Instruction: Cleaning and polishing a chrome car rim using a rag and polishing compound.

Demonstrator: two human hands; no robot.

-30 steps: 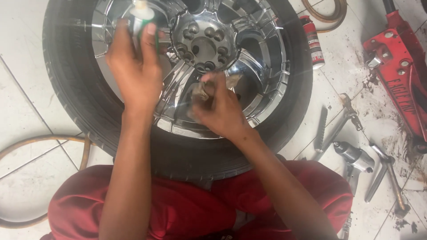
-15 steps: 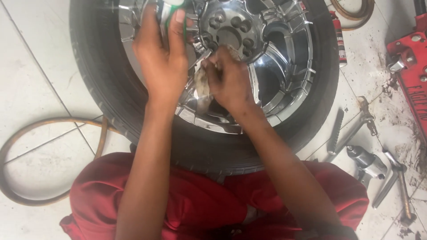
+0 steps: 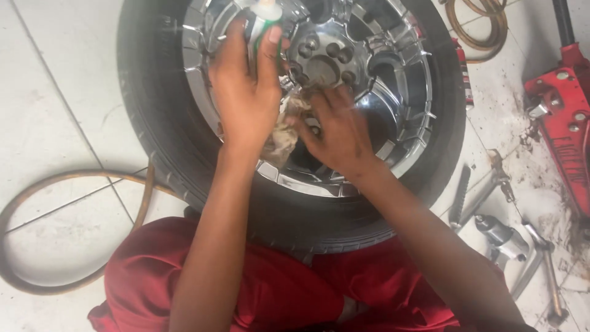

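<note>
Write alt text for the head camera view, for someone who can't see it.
Seen from above, a person's left hand holds a small bottle while the right hand presses a rag against a chrome wheel lying on white tiles. Hand tools and a red floor jack lie to the right.

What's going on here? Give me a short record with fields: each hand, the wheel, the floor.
left hand: holds a small bottle upright over the rim
right hand: presses a rag on the chrome rim
wheel: tyre lies flat on the tiled floor, against red trousers
floor left: hose
floor right: red jack, impact wrench
</note>
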